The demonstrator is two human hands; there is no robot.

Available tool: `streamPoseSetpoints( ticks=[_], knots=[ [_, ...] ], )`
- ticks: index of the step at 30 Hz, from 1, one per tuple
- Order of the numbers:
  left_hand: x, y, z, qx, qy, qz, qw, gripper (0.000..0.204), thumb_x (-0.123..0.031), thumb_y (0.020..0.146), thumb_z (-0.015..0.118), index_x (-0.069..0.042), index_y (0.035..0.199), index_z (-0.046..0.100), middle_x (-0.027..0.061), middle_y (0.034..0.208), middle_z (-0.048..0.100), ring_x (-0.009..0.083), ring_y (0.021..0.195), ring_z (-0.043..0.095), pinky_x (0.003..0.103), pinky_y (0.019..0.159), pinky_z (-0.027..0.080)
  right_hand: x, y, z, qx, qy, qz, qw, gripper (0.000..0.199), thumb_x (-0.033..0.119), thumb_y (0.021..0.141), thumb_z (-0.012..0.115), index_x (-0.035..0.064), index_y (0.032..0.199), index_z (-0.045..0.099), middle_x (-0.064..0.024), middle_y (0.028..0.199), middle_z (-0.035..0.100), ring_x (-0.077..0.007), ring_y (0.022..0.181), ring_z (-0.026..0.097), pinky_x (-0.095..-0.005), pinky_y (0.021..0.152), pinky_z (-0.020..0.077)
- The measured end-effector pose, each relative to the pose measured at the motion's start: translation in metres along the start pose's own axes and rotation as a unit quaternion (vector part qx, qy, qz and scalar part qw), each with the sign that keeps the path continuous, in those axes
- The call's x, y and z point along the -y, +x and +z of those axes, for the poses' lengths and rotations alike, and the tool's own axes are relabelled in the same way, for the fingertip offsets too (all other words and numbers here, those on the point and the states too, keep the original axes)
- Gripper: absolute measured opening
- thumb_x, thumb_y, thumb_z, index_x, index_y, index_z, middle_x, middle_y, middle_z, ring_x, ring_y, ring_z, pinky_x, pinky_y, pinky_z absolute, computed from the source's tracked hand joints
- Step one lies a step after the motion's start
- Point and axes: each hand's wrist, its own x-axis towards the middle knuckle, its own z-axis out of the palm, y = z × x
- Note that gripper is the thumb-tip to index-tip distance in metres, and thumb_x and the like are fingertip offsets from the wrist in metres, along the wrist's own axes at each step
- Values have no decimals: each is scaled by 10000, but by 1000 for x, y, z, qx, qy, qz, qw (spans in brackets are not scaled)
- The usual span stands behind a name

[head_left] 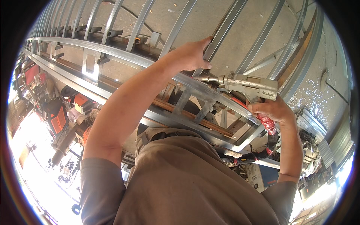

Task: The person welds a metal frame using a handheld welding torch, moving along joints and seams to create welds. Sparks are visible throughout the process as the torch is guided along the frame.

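My right hand (270,109) is wrapped around the handle of a grey metal welding gun (250,85). Red wrapping covers the base of the grip, and a dark cable (250,157) runs down from it. The gun's narrow nozzle points left, its tip close to the joint between a steel bar (222,35) and the long rail (221,98). My left hand (195,55) grips that bar near its lower end, thumb and a finger against it; the other fingers are partly hidden. The bar and rail belong to a large frame of square steel tubes with many parallel bars.
A second long rail (84,92) runs nearer to me, with short crosspieces (182,100) and a rusty strip (210,125) between. Orange-and-black equipment (58,119) stands at the left. A blue-sided box (267,176) is at lower right, and stacked metal lengths (313,122) lie at right.
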Motion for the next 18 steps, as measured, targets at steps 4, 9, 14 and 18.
streamPoseSetpoints(
  ticks=[4, 9, 14, 18],
  knots=[
    [0, 2, 1, 1, 2, -12, 1000, 1038, -246, 844, 853, -114, 1656, 220, 288, 1299, 670, 414, 1188, 670, 466, 1018, 539, 2, 1, -2, 10, -10, 27, 1000, 376, 107, 803, 863, -1, 1118, 687, -77, 884, 718, -165, 759, 699, -321, 661, 591],
    [1, 3, -2, 7, -16, 0, 1000, 1083, -225, 801, 869, -127, 1660, 217, 300, 1252, 685, 400, 1129, 703, 457, 967, 562, 5, 0, -4, 29, -5, 51, 998, 503, 129, 804, 875, -17, 1234, 661, -85, 1003, 718, -163, 879, 705, -316, 740, 615],
    [4, 5, -7, 55, -98, -1, 994, 1094, -222, 795, 879, -128, 1665, 220, 318, 1267, 663, 367, 1116, 708, 418, 910, 576, 6, -1, -3, 24, 6, 65, 998, 499, 105, 802, 869, -10, 1242, 664, -61, 1014, 710, -146, 877, 686, -315, 744, 598],
    [7, 8, -3, 21, -54, 13, 998, 1102, -205, 783, 880, -139, 1666, 223, 307, 1238, 671, 348, 1066, 719, 405, 865, 588, 6, -2, -4, 23, 4, 57, 998, 494, 95, 804, 860, -2, 1248, 664, -50, 1010, 706, -139, 902, 677, -310, 760, 589]
  ],
)
